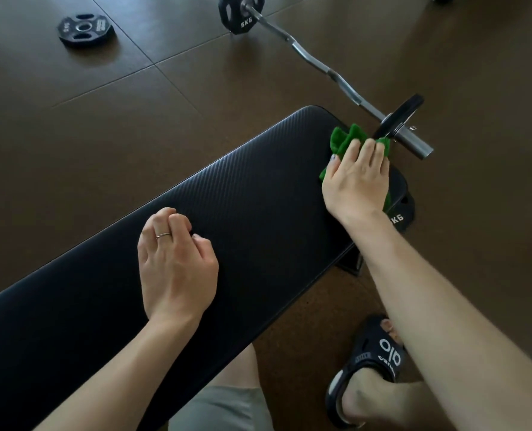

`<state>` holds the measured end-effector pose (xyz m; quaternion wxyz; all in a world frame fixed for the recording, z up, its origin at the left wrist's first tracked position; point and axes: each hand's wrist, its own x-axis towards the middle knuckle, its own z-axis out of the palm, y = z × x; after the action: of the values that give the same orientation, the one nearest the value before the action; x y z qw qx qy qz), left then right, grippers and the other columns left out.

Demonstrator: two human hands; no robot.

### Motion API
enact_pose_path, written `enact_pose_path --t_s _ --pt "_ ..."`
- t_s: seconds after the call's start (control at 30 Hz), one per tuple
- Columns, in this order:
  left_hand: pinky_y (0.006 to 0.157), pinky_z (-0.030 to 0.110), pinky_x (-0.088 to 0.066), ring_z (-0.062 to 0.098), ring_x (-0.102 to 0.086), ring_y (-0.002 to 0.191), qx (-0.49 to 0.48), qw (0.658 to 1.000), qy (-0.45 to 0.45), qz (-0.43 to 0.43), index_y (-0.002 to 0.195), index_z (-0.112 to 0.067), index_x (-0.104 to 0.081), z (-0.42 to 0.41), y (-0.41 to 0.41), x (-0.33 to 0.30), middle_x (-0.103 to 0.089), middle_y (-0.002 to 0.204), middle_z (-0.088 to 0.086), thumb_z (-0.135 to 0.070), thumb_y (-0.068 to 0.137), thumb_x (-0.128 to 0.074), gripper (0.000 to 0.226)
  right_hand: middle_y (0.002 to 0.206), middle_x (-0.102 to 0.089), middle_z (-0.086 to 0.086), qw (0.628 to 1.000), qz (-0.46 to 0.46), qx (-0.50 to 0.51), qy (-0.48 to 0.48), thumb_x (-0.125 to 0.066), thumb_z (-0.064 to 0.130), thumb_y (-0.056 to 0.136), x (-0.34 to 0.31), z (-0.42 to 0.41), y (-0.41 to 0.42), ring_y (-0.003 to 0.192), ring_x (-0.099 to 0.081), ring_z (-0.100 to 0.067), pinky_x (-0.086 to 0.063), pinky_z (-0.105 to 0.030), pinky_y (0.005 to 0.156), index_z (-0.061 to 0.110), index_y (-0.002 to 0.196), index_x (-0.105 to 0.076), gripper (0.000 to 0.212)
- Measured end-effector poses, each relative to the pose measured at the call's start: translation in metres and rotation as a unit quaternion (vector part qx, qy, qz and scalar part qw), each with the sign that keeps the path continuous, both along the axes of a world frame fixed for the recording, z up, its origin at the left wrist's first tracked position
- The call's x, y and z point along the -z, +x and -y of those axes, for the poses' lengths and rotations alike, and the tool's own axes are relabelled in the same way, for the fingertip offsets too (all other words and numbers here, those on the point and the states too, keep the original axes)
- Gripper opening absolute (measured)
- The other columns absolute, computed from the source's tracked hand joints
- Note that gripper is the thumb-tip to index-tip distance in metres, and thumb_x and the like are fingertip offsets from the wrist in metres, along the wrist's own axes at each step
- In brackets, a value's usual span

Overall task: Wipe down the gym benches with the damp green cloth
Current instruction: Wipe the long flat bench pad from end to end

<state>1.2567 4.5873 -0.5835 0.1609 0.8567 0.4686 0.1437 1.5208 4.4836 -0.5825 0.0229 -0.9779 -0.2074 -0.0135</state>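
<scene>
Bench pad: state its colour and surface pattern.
Black bench pad with fine diagonal ribbing, as the head view shows.

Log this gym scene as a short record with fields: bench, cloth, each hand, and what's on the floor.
bench: black padded bench, running lower left to upper right
cloth: green cloth, bunched at the bench's far right end
right hand: right hand pressing on the cloth, fingers spread
left hand: left hand loosely curled over the bench, holding nothing
floor: curl bar with plates beside the bench end; loose plate far left
</scene>
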Motion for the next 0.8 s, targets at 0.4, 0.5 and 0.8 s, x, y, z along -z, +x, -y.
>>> enact_pose_path --t_s 0.4,0.5,0.8 --pt "0.114 0.055 -0.038 0.033 -0.045 0.127 0.006 1.0 0.008 -0.008 0.106 -0.013 -0.048 -0.003 0.0 0.003 -0.046 0.13 0.01 -0.016 0.095 -0.053 0.012 0.152 -0.043 -0.022 0.999 0.011 -0.039 -0.001 -0.021 0.035 0.105 -0.005 -0.102 0.043 0.143 -0.033 -0.039 -0.021 -0.054 0.122 -0.003 0.15 -0.037 0.061" --pt "0.114 0.055 -0.037 0.033 -0.045 0.128 0.003 1.0 0.009 -0.009 0.106 -0.012 -0.049 -0.002 0.0 0.003 -0.047 0.131 0.011 -0.016 0.095 -0.052 0.012 0.145 -0.05 -0.015 0.987 0.005 -0.162 -0.019 -0.021 0.032 0.106 -0.004 -0.129 0.018 0.14 -0.037 -0.034 -0.013 -0.052 0.125 0.003 0.141 -0.051 0.055" --pt "0.116 0.054 -0.035 0.032 -0.045 0.128 0.002 1.0 -0.005 -0.003 0.105 -0.015 -0.048 -0.004 -0.001 0.002 -0.047 0.13 0.008 -0.019 0.095 -0.051 0.011 0.155 -0.045 -0.003 0.951 -0.059 -0.296 0.07 -0.033 0.035 0.107 -0.008 -0.102 0.031 0.147 -0.034 -0.021 -0.024 -0.04 0.122 0.016 0.152 -0.041 0.049"
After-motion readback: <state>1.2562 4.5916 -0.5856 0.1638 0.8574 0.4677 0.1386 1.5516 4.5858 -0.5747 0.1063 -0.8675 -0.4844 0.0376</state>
